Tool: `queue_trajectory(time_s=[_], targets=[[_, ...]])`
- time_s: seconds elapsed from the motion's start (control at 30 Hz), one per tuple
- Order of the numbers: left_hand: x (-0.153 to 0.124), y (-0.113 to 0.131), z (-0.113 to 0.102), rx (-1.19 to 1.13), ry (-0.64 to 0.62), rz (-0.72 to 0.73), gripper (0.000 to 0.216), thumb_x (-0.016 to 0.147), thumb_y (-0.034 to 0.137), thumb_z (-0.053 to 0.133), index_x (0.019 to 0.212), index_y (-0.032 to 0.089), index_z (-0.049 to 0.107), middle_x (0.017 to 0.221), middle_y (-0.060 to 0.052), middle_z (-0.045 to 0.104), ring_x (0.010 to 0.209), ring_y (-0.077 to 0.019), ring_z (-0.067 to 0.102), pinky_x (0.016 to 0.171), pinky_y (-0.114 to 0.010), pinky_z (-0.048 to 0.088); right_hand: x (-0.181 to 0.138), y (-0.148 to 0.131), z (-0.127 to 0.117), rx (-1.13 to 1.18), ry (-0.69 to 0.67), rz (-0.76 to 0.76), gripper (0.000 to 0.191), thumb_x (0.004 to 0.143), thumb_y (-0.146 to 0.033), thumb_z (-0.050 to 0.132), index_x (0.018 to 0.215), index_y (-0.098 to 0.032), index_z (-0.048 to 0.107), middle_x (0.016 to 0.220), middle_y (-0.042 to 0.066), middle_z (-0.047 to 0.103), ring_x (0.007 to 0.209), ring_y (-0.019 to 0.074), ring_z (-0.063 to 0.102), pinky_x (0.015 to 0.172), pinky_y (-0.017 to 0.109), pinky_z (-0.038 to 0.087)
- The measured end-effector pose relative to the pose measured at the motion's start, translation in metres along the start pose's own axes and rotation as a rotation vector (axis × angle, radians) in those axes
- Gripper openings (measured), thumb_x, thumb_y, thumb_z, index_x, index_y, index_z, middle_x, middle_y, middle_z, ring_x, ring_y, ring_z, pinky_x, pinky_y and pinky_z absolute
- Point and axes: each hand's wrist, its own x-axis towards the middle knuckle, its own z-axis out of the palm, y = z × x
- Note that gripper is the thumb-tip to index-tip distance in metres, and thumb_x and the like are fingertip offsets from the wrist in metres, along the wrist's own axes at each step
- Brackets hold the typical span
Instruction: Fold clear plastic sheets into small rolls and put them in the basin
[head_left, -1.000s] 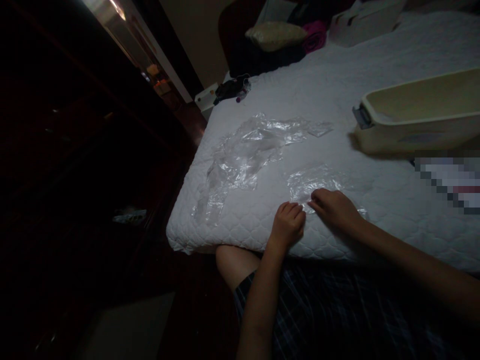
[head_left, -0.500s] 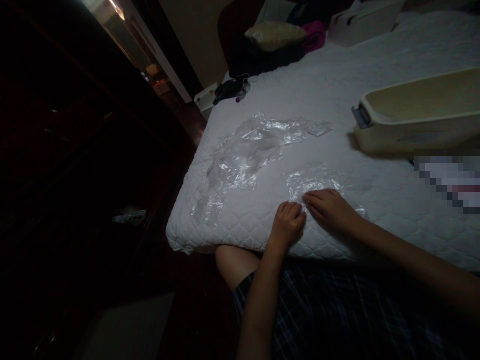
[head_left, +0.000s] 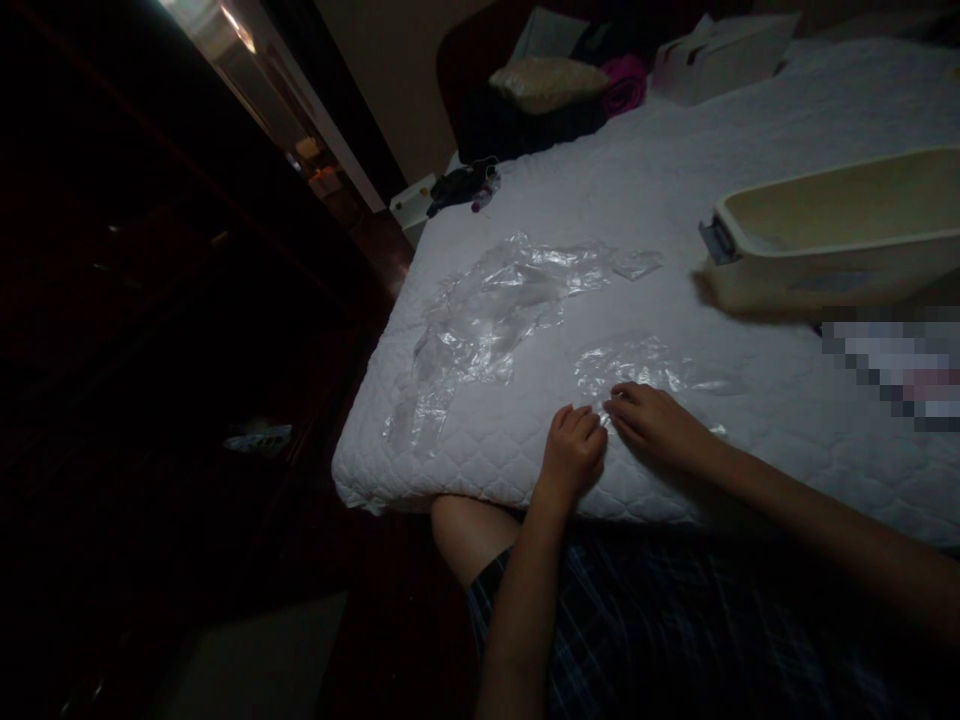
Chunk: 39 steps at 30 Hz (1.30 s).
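From my remote seat, the right hand [head_left: 658, 422] lies flat, its grip open and its fingers [head_left: 626, 398] spread on the near edge of a small clear plastic bag [head_left: 637, 362]. The bag is smoothed out on the quilted white mattress [head_left: 675, 190], close to the near edge of the bed. Just beside it, the left hand [head_left: 574, 455] rests curled on the mattress with its knuckles at the bag's near corner. In this dim light I cannot tell whether its grip pinches the plastic. A larger crumpled sheet of clear plastic [head_left: 495, 305] sprawls to the left, apart from the bag. A cream plastic bin [head_left: 832, 235] lies on its side to the right. Folded clothes [head_left: 551, 85] and a white box [head_left: 720, 55] sit at the far end.
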Motion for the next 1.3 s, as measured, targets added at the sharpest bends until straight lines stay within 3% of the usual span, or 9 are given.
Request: queue_trajectory(time_s=[0.2, 0.47, 0.9, 1.13, 1.3], targets=[[-0.002, -0.002, 0.003, -0.017, 0.016, -0.036, 0.014, 0.089, 0.015, 0.05, 0.085, 0.017, 0.064, 0.103, -0.007, 0.069, 0.114, -0.0191, 0.058, 0.104, -0.042, 0.041, -0.008, 0.013, -0.016, 0.128, 0.114, 0.036, 0.032, 0.094, -0.028, 0.042, 0.108, -0.014, 0.067, 0.109, 0.017, 0.061, 0.099, 0.0255, 0.06, 0.087, 0.042, 0.05], [0.001, -0.001, 0.001, -0.035, 0.126, -0.021, 0.015, 0.09, 0.017, 0.052, 0.098, 0.017, 0.065, 0.105, -0.007, 0.071, 0.109, -0.0191, 0.062, 0.098, -0.04, 0.047, -0.05, 0.026, -0.031, 0.155, 0.121, 0.026, 0.027, 0.093, -0.026, 0.045, 0.107, -0.018, 0.067, 0.105, 0.014, 0.065, 0.095, 0.0235, 0.062, 0.082, 0.04, 0.053], [-0.003, 0.03, 0.013, -0.075, 0.069, 0.155, 0.026, 0.087, 0.013, 0.048, 0.106, 0.007, 0.064, 0.109, -0.015, 0.069, 0.111, -0.0227, 0.061, 0.096, -0.039, 0.053, -0.088, 0.026, -0.016, -0.032, 0.152, -0.172, 0.038, 0.09, -0.013, 0.04, 0.119, -0.02, 0.063, 0.111, 0.011, 0.069, 0.101, 0.0232, 0.062, 0.086, 0.041, 0.048], [-0.002, 0.029, 0.018, -0.042, 0.056, 0.198, 0.022, 0.091, 0.013, 0.047, 0.102, 0.011, 0.066, 0.109, -0.011, 0.07, 0.107, -0.0217, 0.064, 0.093, -0.04, 0.057, -0.091, 0.029, -0.013, -0.031, 0.123, -0.192, 0.047, 0.089, -0.009, 0.036, 0.128, -0.025, 0.057, 0.118, 0.007, 0.067, 0.108, 0.0208, 0.061, 0.092, 0.045, 0.046], [-0.003, 0.028, 0.019, -0.059, 0.077, 0.189, 0.02, 0.091, 0.013, 0.05, 0.103, 0.011, 0.065, 0.114, -0.015, 0.068, 0.115, -0.0234, 0.061, 0.094, -0.041, 0.056, -0.091, 0.029, -0.013, -0.04, 0.107, -0.179, 0.047, 0.088, -0.007, 0.035, 0.124, -0.025, 0.059, 0.117, 0.008, 0.068, 0.106, 0.0211, 0.062, 0.092, 0.046, 0.047]])
